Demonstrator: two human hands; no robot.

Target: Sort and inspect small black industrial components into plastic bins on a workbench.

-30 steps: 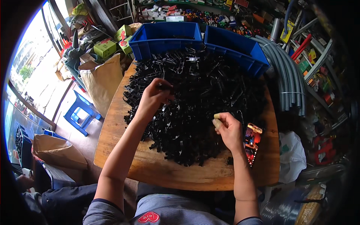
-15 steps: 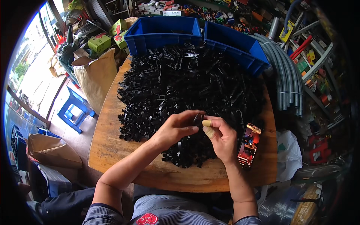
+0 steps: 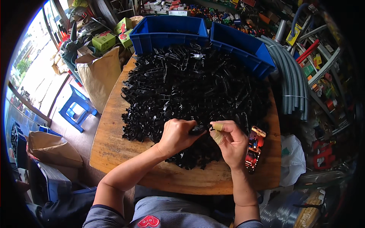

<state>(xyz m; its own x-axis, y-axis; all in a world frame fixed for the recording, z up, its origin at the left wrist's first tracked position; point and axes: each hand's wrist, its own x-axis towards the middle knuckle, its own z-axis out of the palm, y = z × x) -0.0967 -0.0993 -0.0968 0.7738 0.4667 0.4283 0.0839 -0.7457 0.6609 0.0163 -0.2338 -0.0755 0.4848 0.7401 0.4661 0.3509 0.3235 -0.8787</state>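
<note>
Over the near part of a heap of small black plastic parts (image 3: 182,76), both my hands are raised close together. My left hand (image 3: 175,136) is closed round a long black plastic part (image 3: 197,130), which sticks out from the fingers toward the right. My right hand (image 3: 232,143), with tan coverings on thumb and forefinger, pinches a tiny black piece (image 3: 211,129). A narrow gap shows between the two parts. The black heap behind makes their exact shapes hard to make out.
The heap covers much of a wooden table (image 3: 114,152). Two blue bins (image 3: 167,39) (image 3: 243,51) stand along its far edge. A lit phone (image 3: 255,148) lies right of my right hand. Left of the table are a blue stool (image 3: 78,108) and a brown paper sack (image 3: 99,78).
My hands have moved slightly apart. My left hand has turned, so its back shows and the black part points right. The right hand has shifted a little right and down.
</note>
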